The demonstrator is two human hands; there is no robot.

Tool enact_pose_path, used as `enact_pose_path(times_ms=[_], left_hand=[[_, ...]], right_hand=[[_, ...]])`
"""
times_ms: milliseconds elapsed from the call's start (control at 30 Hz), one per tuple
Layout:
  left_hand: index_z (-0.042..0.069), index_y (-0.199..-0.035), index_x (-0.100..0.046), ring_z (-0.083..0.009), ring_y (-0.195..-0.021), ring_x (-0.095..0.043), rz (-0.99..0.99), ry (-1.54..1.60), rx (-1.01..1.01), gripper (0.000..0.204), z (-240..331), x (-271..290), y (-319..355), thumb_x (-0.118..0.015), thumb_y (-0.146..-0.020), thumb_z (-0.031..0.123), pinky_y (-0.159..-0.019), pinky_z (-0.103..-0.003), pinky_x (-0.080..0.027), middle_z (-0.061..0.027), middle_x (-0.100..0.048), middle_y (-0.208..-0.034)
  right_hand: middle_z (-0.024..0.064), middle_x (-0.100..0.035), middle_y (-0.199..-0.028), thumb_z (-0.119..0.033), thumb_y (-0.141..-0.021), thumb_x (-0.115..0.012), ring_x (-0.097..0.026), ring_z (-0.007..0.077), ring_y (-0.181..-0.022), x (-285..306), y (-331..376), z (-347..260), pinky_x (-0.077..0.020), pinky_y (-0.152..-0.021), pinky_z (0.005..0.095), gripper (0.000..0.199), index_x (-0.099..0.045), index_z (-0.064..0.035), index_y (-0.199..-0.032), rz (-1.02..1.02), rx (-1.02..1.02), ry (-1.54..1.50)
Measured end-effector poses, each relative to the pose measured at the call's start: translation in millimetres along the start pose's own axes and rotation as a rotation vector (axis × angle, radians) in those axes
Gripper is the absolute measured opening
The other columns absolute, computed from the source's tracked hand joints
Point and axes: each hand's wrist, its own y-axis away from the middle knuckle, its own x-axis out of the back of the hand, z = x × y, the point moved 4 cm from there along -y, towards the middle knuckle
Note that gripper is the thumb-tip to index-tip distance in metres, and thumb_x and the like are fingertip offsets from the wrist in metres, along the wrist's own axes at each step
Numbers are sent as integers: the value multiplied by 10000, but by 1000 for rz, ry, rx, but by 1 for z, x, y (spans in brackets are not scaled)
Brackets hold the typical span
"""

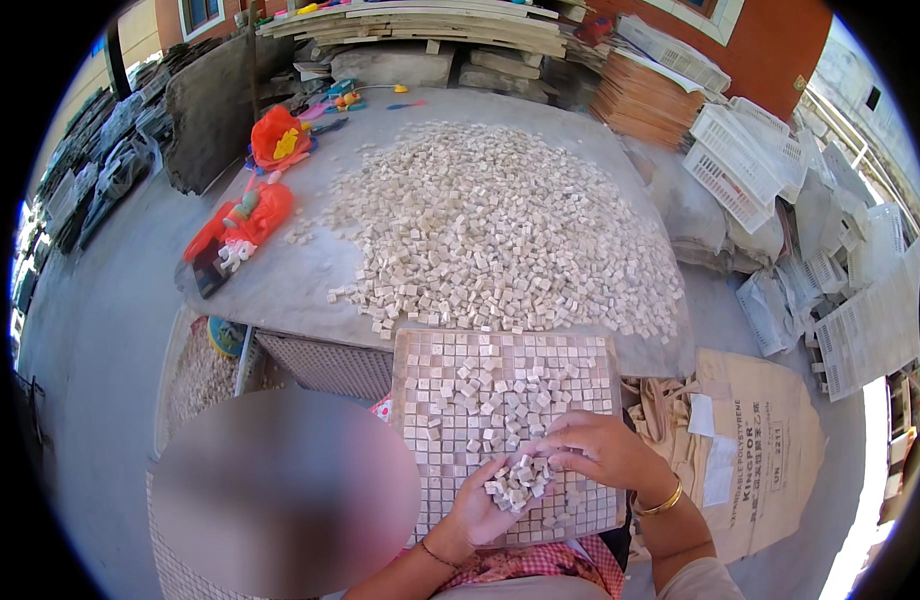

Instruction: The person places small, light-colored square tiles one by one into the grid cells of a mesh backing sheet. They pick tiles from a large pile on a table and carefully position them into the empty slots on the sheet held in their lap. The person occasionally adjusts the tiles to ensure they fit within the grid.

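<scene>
My left hand (477, 507) is cupped palm up and holds a heap of small pale stone cubes (517, 484). Over the right side of that heap, my right hand (602, 447) curls with thumb and fingers drawn toward each other. Whatever may be between its fingertips is too small to make out. Both hands are above the lower part of a square grid tray (425, 425), with cubes set in many of its cells. More loose cubes (500, 390) lie scattered over the tray's middle.
Beyond the tray, a wide mound of cubes (510, 220) covers the grey table (280, 285). Red plastic bags (265, 212) lie at the table's left. White crates (740, 165) and a printed paper sack (770, 450) are on the right. A blurred patch hides the lower left.
</scene>
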Motion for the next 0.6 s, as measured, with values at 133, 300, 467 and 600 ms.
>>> enact_pose_path(times_ms=[133, 300, 467, 600], left_hand=[[39, -1227, -473, -274, -1104, -545, -32, 130, 43, 367, -4, 22, -2, -425, -947, 270, -977, -464, -406, -122, -569, -1180], [57, -1240, -470, -265, -1090, -550, -49, 143, 56, 381, -5, 23, -1, -428, -943, 292, -963, -456, -414, -113, -570, -1177], [42, -1336, -389, -277, -1158, -500, 34, -77, -34, 477, -4, -5, -2, -397, -943, 312, -1000, -445, -384, -151, -501, -1271], [40, -1371, -350, -268, -1162, -492, 48, -59, -41, 509, -4, -6, -2, -389, -945, 315, -1006, -435, -378, -146, -467, -1312]], right_hand=[[84, -577, -995, -139, -801, -646, -588, 265, -855, -31, 6, -4, -491, -742, 325, 214, -630, -67, -1002, 41, 93, 89], [97, -567, -988, -125, -826, -611, -576, 242, -852, -41, 11, 1, -479, -740, 332, 134, -579, -39, -923, 133, 125, 38], [62, -567, -951, -89, -821, -627, -563, 138, -758, -28, 32, 13, -477, -659, 296, 107, -593, -37, -907, 274, -251, -962], [46, -559, -876, -84, -804, -650, -554, 130, -727, -20, 31, 18, -470, -632, 269, 127, -613, -35, -915, 228, -107, -340]])
